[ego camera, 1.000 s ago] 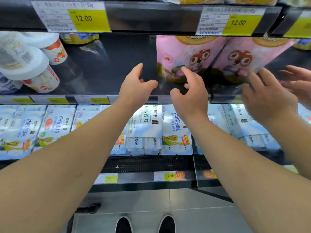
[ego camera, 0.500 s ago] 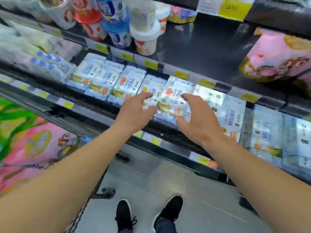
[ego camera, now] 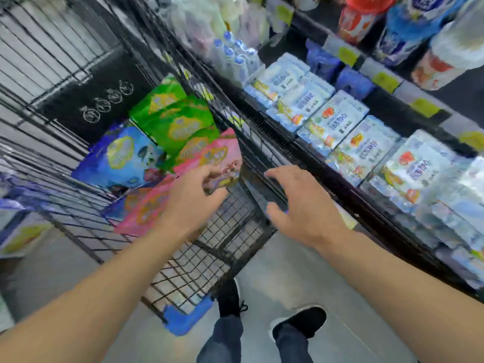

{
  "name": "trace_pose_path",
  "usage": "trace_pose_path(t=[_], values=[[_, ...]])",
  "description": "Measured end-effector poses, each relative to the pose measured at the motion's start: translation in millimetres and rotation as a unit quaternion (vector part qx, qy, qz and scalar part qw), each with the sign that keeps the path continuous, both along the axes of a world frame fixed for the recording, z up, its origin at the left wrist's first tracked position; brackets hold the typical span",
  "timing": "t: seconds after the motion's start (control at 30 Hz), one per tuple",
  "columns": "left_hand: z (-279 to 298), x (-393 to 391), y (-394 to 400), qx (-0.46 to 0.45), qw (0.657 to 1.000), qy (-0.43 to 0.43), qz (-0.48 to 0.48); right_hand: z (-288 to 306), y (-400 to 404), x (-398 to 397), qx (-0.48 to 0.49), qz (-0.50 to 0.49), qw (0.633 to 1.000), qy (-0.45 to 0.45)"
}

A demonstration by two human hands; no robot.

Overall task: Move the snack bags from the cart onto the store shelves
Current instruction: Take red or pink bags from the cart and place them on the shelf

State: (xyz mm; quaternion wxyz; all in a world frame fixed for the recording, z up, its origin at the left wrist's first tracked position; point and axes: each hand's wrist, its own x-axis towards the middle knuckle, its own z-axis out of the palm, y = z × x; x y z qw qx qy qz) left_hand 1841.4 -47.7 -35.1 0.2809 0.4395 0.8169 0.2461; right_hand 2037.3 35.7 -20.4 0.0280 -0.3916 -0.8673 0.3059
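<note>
My left hand (ego camera: 192, 197): fingers spread, loosely curved, tips over lower edge of pink snack bag (ego camera: 222, 158); contact or grip cannot tell through blur. My right hand (ego camera: 301, 205): fingers apart, holding nothing, hovering beside cart (ego camera: 209, 258) rim. Beyond left fingers: green snack bags (ego camera: 172, 119), blue snack bag (ego camera: 123, 155) further left, second pink bag (ego camera: 146, 208) under wrist, all inside wire cart. Right of right fingers: shelf (ego camera: 340, 179) with white-blue multipacks (ego camera: 337, 119). Below: grey floor (ego camera: 301, 279), my black shoes (ego camera: 301, 320).

Snack bags (ego camera: 167, 142) lie piled in the cart (ego camera: 199, 260), which stands left of the shelves (ego camera: 387, 82); both hands seem to hover over its near end.
</note>
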Motion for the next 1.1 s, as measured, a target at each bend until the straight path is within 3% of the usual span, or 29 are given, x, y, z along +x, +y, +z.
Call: trace_pose_path(t=[0.23, 0.57, 0.77, 0.9, 0.97, 1.1], values=[[-21, -82, -60, -0.105, 0.994, 0.023, 0.029, -35, -33, -85, -0.024, 0.058, 0.998, -0.02], [-80, -109, -81, -0.231, 0.971, 0.057, -0.009, -91, -61, -142, -0.063, 0.073, 0.994, -0.053], [-82, -105, -75, -0.217, 0.973, 0.068, -0.04, -106, -62, -148, -0.136, -0.042, 0.99, -0.014], [-78, -99, -69, -0.191, 0.98, 0.019, -0.06, -118, -55, -140, -0.265, -0.156, 0.951, 0.033], [-75, -98, -65, -0.167, 0.983, -0.004, -0.081, -121, -50, -134, -0.31, -0.174, 0.934, 0.031], [-67, -103, -56, -0.086, 0.993, -0.021, -0.082, -125, -42, -123, -0.308, -0.182, 0.934, 0.003]])
